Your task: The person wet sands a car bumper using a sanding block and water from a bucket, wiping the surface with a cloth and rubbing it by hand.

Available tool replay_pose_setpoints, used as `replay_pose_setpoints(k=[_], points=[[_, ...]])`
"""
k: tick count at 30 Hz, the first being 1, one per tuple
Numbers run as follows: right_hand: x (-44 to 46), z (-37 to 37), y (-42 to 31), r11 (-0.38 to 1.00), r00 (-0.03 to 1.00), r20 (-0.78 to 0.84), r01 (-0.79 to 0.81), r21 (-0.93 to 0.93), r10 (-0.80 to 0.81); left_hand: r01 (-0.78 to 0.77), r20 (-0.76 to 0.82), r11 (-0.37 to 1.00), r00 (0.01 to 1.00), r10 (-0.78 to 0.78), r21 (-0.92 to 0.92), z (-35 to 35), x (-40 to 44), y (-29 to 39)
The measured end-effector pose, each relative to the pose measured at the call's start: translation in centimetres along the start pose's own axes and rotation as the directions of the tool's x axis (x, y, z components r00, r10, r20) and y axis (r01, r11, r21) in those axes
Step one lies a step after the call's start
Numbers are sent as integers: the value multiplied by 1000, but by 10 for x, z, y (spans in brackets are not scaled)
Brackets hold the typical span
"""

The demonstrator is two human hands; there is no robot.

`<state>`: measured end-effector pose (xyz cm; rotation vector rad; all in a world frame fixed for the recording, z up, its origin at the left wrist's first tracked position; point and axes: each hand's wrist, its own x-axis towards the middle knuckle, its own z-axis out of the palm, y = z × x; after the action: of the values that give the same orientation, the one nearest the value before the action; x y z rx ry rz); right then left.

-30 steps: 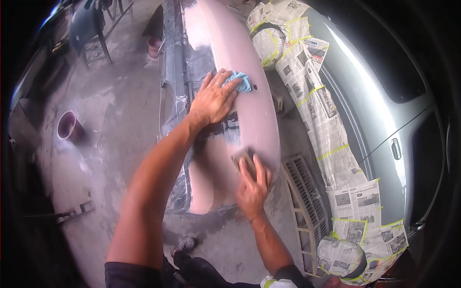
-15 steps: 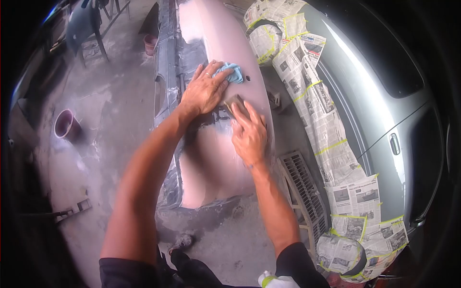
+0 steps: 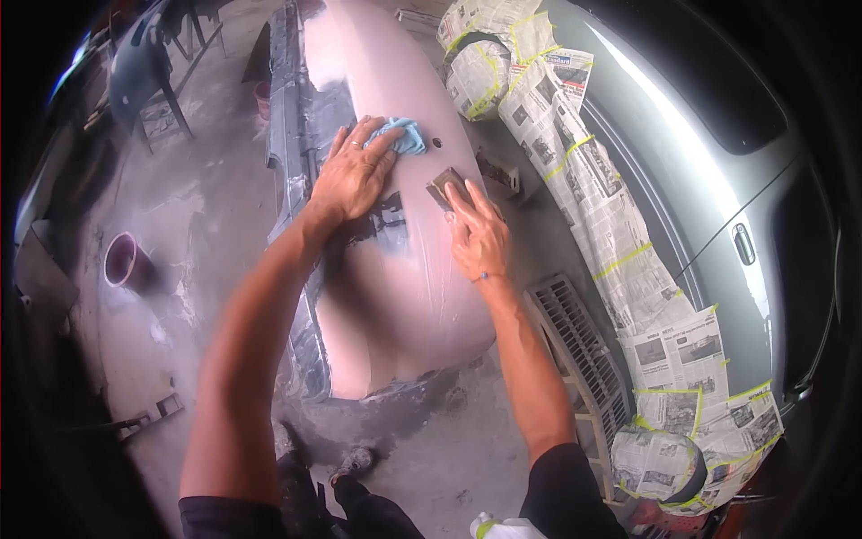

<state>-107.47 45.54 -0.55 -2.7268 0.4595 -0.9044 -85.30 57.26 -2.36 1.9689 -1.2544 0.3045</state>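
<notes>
A long curved car bumper [image 3: 422, 287], pink with bare grey patches, lies in front of me. My left hand [image 3: 355, 175] rests on its upper part, fingers pressed over a crumpled light-blue cloth [image 3: 406, 136]. To the right of it, my right hand [image 3: 479, 235] grips a small brown sanding block [image 3: 442, 187] flat against the pink surface. A small dark hole [image 3: 437, 142] in the bumper shows just above the block. The block's underside is hidden.
On the right stands a silver car [image 3: 709, 171], its edge masked with newspaper [image 3: 611, 207] and yellow-green tape. A slatted grille [image 3: 579, 341] lies between car and bumper. A pinkish bucket [image 3: 128, 260] stands on the concrete floor [image 3: 197, 225] at left. My shoe [image 3: 357, 460] is below the bumper.
My right hand has slid the sanding block right across the bumper, away from my left hand. The left hand stays on the cloth. The whole view has shifted a little.
</notes>
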Motion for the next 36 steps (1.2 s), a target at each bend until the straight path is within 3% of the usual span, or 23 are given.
replay_pose_setpoints(k=[2, 4, 7, 8, 11, 14, 16, 18, 20, 22, 24, 26, 28, 29, 31, 33, 34, 35, 36], points=[[-60, -9, -9, 996, 997, -26, 65, -64, -67, 5, 26, 1000, 1000, -5, -7, -3, -3, 1], [-174, -2, -23, 997, 988, -152, 10, -83, -22, 13, 36, 1000, 999, -13, -13, -6, 0, 3], [-191, 1, -15, 996, 984, -169, 47, -72, -59, 33, 28, 999, 999, -34, 13, -5, 0, 7], [-151, -9, -6, 995, 989, -124, 77, -60, -84, 17, 20, 1000, 1000, -17, 18, -7, 7, 7], [-20, -13, 30, 985, 987, -32, -154, 74, 157, 58, 50, 998, 997, -58, -12, -4, 0, 7], [-33, -10, 18, 967, 969, -19, -246, 61, 247, 24, 35, 999, 999, -23, -25, -5, -1, 4], [-125, -14, -15, 999, 992, -121, 29, -21, -31, 7, 45, 1000, 999, -6, -23, -4, -1, 2], [-188, 2, -36, 999, 985, -165, 46, 13, -43, 27, 24, 1000, 999, -27, -14, -2, -1, 3], [-134, -12, -38, 999, 996, -81, 46, -15, -47, 18, 36, 1000, 999, -18, 8, -4, 3, 3], [-34, -3, -6, 994, 998, -2, 55, 97, -56, 7, 15, 1000, 1000, -7, 3, 1, 0, 1], [29, 26, 18, 994, 998, -48, 54, 94, -50, -16, 21, 1000, 1000, 16, 1, -1, 3, 0], [46, 31, 16, 996, 998, -65, -2, 93, 8, 1, 29, 1000, 1000, -1, -23, -3, 1, 3], [-44, 4, -4, 988, 993, 21, 112, 102, -115, 15, 23, 999, 1000, -15, -28, -1, -3, 2], [-99, -14, -19, 984, 984, 43, 176, -19, -175, 19, 1, 999, 1000, -19, -29, 1, 0, -2], [-172, -5, -19, 978, 974, -87, 206, -45, -209, 77, -59, 997, 995, -77, -13, 8, -1, -5], [-118, -10, -29, 976, 975, -32, 220, -8, -220, 112, -100, 994, 989, -111, 10, 11, 4, -8], [-75, -9, -27, 972, 972, 26, 232, 22, -233, 213, -130, 977, 969, -209, 19, 14, 6, -10], [-23, 7, -22, 981, 982, 36, 180, 77, -183, 310, -150, 950, 941, -303, 24, 16, 3, -10], [26, 27, -21, 984, 991, 36, 124, 127, -129, 308, -152, 951, 942, -300, 32, 15, 1, -9]])
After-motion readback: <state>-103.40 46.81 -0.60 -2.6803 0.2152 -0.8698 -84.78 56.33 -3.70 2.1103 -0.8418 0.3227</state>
